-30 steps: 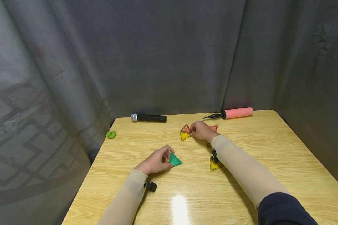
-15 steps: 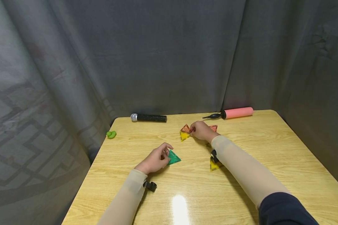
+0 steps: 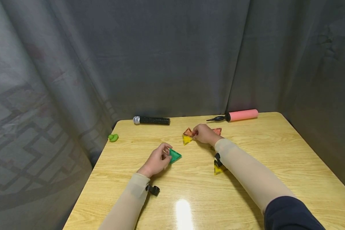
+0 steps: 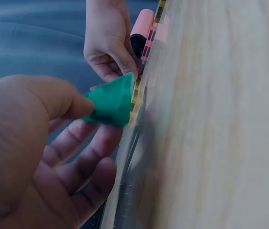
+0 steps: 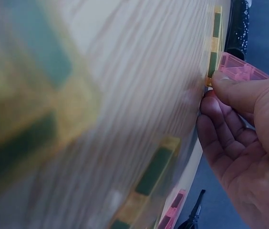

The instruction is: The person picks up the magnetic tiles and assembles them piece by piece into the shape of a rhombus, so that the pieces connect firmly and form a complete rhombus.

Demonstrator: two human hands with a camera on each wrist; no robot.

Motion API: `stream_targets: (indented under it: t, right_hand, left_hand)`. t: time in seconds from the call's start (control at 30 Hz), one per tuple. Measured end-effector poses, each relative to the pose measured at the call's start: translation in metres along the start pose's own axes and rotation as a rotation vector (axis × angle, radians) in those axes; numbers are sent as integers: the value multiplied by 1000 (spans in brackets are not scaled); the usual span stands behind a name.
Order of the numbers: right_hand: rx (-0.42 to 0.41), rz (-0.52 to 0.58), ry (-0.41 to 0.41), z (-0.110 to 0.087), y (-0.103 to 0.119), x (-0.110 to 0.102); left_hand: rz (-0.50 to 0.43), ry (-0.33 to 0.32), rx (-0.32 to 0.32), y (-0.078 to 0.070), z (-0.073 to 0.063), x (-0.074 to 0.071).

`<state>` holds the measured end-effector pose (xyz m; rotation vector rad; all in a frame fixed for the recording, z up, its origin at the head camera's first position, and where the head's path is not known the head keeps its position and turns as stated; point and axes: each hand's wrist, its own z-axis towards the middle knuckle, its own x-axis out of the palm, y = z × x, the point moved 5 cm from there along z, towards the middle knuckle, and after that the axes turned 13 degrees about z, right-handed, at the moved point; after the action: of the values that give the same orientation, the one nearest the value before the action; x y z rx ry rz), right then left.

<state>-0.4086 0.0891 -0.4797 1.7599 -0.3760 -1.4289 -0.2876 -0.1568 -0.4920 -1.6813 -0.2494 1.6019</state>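
My left hand (image 3: pixel 157 160) pinches a green translucent triangular magnetic tile (image 3: pixel 175 155) by one corner. In the left wrist view the green tile (image 4: pixel 111 102) is between thumb and fingers, seemingly raised off the table. Farther forward, my right hand (image 3: pixel 204 133) pinches a pink-red triangular magnetic tile (image 5: pixel 239 67) with thumb and forefinger. That red tile (image 3: pixel 187 131) meets a yellow tile (image 3: pixel 187 140) lying on the table. Beyond my right wrist is another red tile (image 3: pixel 217 131). Below that wrist, a second yellow tile (image 3: pixel 218 169) is partly hidden by the arm and strap.
On the wooden table (image 3: pixel 166 204), a black microphone (image 3: pixel 153 120) lies at the back edge. A pink hand pump (image 3: pixel 242 115) with a black nozzle lies back right. A small green toy (image 3: pixel 113 137) is by the left edge. Grey curtains (image 3: pixel 175 57) surround the table.
My left hand has moved forward and slightly left with the green tile, bringing it closer to the red and yellow pair. The right hand has stayed almost still on its tile.
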Motion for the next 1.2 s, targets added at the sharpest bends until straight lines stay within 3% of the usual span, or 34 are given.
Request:
stream_targets:
  t: [0.23,0.4,0.93,1.2]
  right_hand:
    - [-19,-8,8,3,1,4]
    - [-24,-6,27,3,3,6]
    - [-45,27,31,0,11,13]
    - [-40,27,46,-1,13,17]
  left_hand:
    - [8,-133,-87,6,0,-9]
    - [-13,-183,-121,7,-1,-13]
    - [-22,-289,-156,13,3,-22]
    - [-76,-282,-154,15,5,-23]
